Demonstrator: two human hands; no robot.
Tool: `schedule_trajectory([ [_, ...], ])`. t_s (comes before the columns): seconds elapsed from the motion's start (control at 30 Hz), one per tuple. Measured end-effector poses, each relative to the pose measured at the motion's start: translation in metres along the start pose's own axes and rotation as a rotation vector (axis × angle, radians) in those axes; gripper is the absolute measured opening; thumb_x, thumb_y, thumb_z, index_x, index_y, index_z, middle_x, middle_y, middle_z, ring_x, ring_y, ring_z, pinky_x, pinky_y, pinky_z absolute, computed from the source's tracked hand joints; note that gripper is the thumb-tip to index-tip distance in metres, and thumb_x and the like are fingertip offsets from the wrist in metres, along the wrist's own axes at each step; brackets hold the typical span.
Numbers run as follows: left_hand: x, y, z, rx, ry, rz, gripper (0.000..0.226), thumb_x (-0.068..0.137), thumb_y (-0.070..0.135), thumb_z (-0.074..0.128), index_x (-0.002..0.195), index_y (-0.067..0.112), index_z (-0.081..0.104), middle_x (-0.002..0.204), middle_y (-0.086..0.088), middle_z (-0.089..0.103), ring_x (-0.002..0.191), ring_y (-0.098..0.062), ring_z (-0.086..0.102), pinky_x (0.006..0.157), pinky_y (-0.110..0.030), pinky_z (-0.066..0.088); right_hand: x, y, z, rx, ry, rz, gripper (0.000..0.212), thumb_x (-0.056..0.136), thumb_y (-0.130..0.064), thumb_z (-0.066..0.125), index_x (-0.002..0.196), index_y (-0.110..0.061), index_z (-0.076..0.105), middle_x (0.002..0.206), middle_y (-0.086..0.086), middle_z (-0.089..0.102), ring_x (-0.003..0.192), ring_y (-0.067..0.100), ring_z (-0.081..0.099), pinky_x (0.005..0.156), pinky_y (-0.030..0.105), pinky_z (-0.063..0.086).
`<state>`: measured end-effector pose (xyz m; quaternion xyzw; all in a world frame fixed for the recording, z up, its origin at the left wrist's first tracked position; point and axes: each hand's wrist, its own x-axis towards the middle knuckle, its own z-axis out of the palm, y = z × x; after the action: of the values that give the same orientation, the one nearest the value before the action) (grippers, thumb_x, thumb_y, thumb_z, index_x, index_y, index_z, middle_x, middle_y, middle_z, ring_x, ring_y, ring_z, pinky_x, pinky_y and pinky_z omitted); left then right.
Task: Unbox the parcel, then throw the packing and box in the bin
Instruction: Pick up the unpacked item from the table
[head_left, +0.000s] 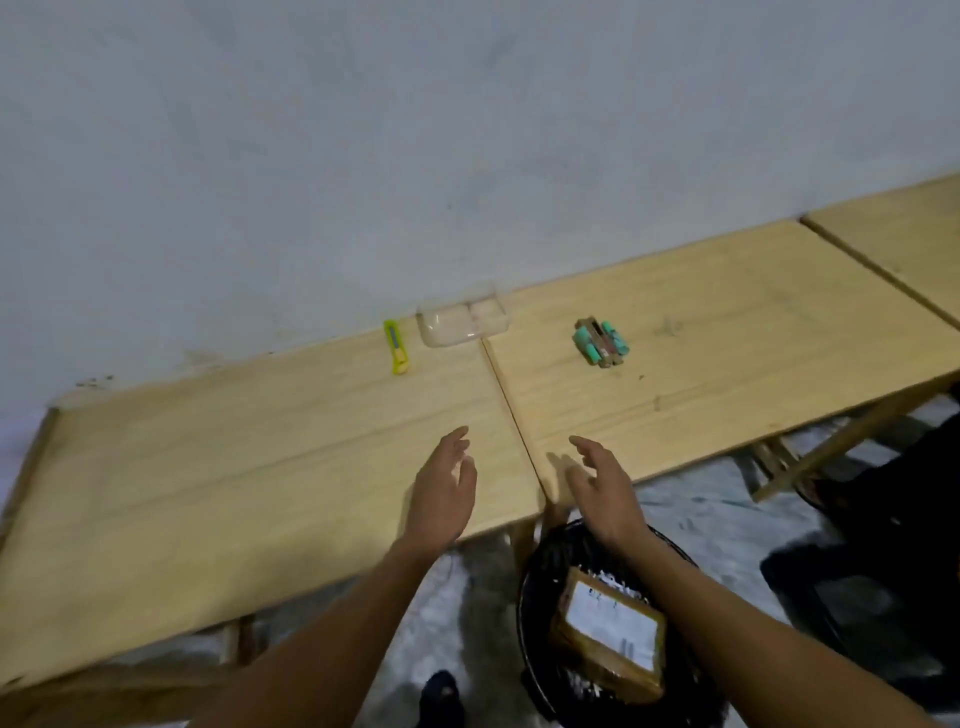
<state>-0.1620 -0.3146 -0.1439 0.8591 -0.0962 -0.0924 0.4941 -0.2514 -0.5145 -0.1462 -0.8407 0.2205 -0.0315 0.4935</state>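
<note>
A brown cardboard box (608, 642) with a white label lies inside a black round bin (540, 587) on the floor below the table's front edge. My left hand (444, 493) hovers over the wooden table (208, 493), fingers apart and holding nothing. My right hand (597, 491) is above the bin's far rim near the table edge, also empty with fingers spread. On the table farther back lies a small green and brown item (601, 343), apparently the parcel's contents. A clear plastic tray (464, 322) stands by the wall.
A yellow-green utility knife (396, 347) lies left of the clear tray. A second table (904, 244) adjoins at the right. Dark objects (883, 545) sit on the floor at the right. A shoe tip (441, 693) shows at the bottom.
</note>
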Motion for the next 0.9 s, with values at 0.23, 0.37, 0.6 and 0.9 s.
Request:
schedule_trajectory([
  [0.23,0.091,-0.06,-0.035,0.238,0.222,-0.019,0.052,0.093,0.029,0.047,0.138,0.005,0.046,0.138,-0.017,0.052,0.128,-0.035,0.05,0.109,-0.041,0.04,0.1,-0.022,0.023,-0.183,0.041,-0.053,0.042,0.098,-0.025,0.051,0.138,-0.018,0.046,0.138,0.009,0.049,0.127,0.025,0.044,0.104,0.034,0.034],
  [0.37,0.145,-0.096,-0.036,0.477,0.245,-0.047,0.059,0.088,0.029,0.052,0.137,-0.003,0.046,0.139,-0.028,0.048,0.13,-0.049,0.044,0.105,-0.058,0.037,0.169,-0.018,0.026,-0.415,0.18,0.021,0.046,0.094,-0.03,0.053,0.138,-0.02,0.045,0.144,0.013,0.043,0.134,0.03,0.035,0.106,0.048,0.034],
  [0.6,0.186,-0.13,-0.032,0.719,0.159,-0.093,0.077,0.087,0.052,0.029,0.149,0.006,0.032,0.156,-0.022,0.028,0.145,-0.041,0.024,0.117,-0.058,0.016,0.251,0.0,0.011,-0.757,0.254,0.214,0.061,0.089,-0.044,0.054,0.144,-0.034,0.028,0.16,0.016,0.01,0.146,0.041,0.003,0.113,0.061,0.009],
  [0.9,0.185,-0.126,-0.029,0.852,0.196,-0.09,0.065,0.093,0.046,0.039,0.146,0.009,0.037,0.155,-0.021,0.029,0.145,-0.04,0.025,0.115,-0.057,0.017,0.268,0.002,0.009,-0.795,0.245,0.303,0.048,0.093,-0.049,0.046,0.136,-0.038,0.03,0.13,0.02,0.038,0.116,0.042,0.037,0.092,0.059,0.035],
])
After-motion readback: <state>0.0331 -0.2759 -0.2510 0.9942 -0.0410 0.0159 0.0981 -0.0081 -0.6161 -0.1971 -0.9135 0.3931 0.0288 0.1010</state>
